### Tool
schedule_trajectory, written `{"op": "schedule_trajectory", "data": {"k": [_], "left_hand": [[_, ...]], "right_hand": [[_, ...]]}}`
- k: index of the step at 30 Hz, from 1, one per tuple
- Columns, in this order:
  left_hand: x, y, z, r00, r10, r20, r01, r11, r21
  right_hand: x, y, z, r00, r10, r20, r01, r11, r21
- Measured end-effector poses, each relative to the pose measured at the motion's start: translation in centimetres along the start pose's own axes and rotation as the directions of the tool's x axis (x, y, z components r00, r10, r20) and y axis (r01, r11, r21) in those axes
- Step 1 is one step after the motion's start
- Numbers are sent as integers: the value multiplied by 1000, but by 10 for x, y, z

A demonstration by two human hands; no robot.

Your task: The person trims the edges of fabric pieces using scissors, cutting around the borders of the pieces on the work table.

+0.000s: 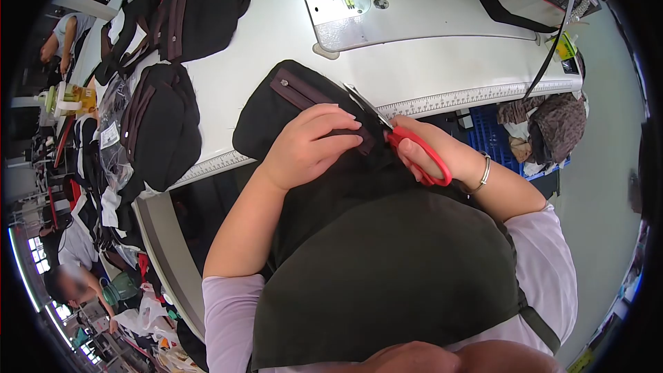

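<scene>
A black fabric piece with a maroon zipper strip lies at the front edge of the white sewing table, partly hanging toward my lap. My left hand rests over it, its fingers curled and closed on the fabric near the lower end of the zipper strip. In my right hand is a pair of scissors with red handles. Their blades point up and left, just right of the fabric, and look slightly apart. Whether they touch the fabric I cannot tell.
A sewing machine stands at the back. A ruler strip runs along the table's front edge. More black zippered pieces lie left. A blue crate with cloth scraps sits below right. Other people are at far left.
</scene>
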State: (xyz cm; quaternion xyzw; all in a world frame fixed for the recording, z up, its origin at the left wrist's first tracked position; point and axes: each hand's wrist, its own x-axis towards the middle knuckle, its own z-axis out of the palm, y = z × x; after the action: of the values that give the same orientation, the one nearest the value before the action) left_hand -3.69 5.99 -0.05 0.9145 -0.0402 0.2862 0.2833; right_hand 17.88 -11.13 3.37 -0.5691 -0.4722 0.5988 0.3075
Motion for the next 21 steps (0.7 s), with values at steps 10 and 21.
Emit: {"op": "schedule_trajectory", "data": {"k": [10,21], "left_hand": [[-22,33,-12,935,-335,-115,353,859,371],[-22,35,-20,854,-493,-167,481,624,616]], "right_hand": [[-16,35,-4,981,-192,-34,192,926,324],[-21,30,-6,972,-235,-27,230,914,334]]}}
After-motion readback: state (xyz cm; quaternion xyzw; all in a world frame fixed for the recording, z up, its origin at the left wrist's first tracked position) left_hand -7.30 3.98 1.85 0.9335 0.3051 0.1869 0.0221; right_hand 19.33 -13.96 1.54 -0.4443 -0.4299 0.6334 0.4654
